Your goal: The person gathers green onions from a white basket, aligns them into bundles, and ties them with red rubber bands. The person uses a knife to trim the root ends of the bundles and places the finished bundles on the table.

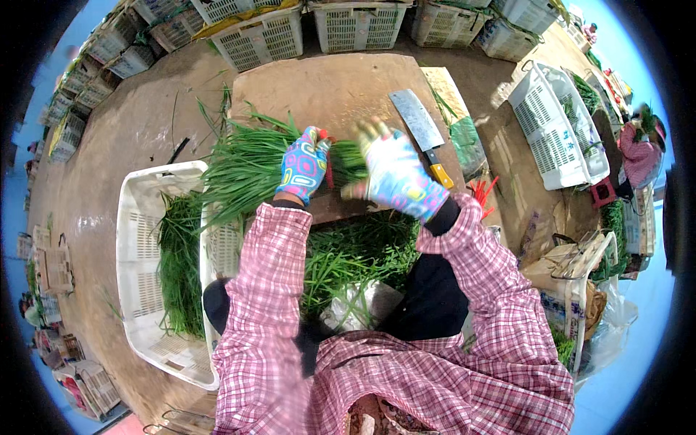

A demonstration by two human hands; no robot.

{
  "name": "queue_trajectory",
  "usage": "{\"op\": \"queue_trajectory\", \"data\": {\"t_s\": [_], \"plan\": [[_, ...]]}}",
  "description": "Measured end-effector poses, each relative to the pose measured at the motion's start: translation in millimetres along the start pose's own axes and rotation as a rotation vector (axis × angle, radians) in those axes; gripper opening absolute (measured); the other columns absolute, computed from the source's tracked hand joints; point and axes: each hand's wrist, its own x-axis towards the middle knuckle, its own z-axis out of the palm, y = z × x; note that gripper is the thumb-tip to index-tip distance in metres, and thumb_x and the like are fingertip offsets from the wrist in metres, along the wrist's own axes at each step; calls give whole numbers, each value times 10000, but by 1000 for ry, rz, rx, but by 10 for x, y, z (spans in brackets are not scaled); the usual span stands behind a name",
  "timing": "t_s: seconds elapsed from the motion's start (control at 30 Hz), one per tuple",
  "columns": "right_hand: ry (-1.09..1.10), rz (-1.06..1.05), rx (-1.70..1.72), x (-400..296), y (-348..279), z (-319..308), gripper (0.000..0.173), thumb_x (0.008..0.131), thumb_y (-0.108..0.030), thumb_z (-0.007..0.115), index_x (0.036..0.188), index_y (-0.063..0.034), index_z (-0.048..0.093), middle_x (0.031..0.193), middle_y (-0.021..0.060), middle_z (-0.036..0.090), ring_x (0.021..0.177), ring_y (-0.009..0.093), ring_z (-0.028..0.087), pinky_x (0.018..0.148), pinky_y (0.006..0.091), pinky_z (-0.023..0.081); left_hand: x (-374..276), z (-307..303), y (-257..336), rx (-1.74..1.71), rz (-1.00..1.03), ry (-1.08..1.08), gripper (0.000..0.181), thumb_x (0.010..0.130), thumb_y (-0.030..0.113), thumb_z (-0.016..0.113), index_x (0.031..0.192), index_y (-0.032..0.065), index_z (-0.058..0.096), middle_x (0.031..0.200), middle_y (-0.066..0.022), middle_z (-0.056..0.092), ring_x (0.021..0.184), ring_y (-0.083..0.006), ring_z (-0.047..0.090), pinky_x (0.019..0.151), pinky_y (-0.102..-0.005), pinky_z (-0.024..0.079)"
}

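Observation:
A bunch of long green leafy stalks, like garlic chives (247, 157), lies across a wooden board (326, 81), its leaves pointing left. My left hand (304, 163), in a patterned glove, is closed around the bunch, with a red tie at its fingers. At the cut ends of the stalks is my right hand (394, 166), gloved and blurred, its fingers spread; whether it touches them I cannot tell. A cleaver (417, 119) with a black and yellow handle rests on the board to the right. Red ties (481, 197) lie beyond the board's right edge.
A white plastic crate (122, 261) with green stalks (182, 266) stands at my left. Loose greens (359, 261) and a whitish bag lie between my knees. Stacked crates (261, 41) line the far side. Another crate (554, 125) stands at right, with a person (641, 149) beyond it.

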Motion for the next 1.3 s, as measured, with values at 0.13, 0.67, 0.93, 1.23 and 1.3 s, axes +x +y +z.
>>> {"op": "queue_trajectory", "data": {"t_s": [0.13, 0.67, 0.93, 1.23, 1.3], "plan": [[-58, -135, -146, 148, 209, 192, 846, 682, -514, 701, 1329, -39, 432, 1240, 164, 537, 1157, 289, 508, 976, 418, 365, 70, -7, 55, 3, -37, -62, 174, 888, 219, 558, 974, 68, 559, 855, -183, 630, 833, -378, 607, 705, -434, 476], [-227, 10, -259, 305, 269, 361, 836, 618, -400, 785, 1288, -39, 438, 1076, 132, 601, 1058, 298, 575, 854, 439, 435, 188, -53, 247, 171, 102, 18, 189, 869, 242, 576, 974, 85, 572, 800, -195, 633, 794, -380, 604, 748, -452, 473], [-276, -9, -219, 333, 222, 305, 602, 642, -446, 760, 1064, -47, 603, 997, 120, 644, 1012, 283, 608, 873, 507, 420, 141, 305, 173, 322, 68, 141, 157, 845, 206, 586, 973, 117, 568, 669, -114, 610, 682, -332, 600, 637, -437, 463], [-104, -64, -204, 450, 351, 541, 452, 586, -263, 778, 939, -45, 598, 934, 143, 657, 909, 322, 641, 750, 432, 486, 351, 124, 225, 84, 18, 134, 191, 897, 238, 568, 991, 72, 582, 802, -169, 638, 742, -360, 618, 642, -428, 475], [-169, -50, -65, 445, 473, 472, 450, 556, -234, 799, 911, -44, 598, 863, 145, 664, 843, 300, 659, 707, 405, 504, 259, 53, 412, 15, 196, 178, 156, 897, 203, 572, 972, 67, 588, 788, -148, 628, 715, -328, 613, 630, -397, 470]]}}
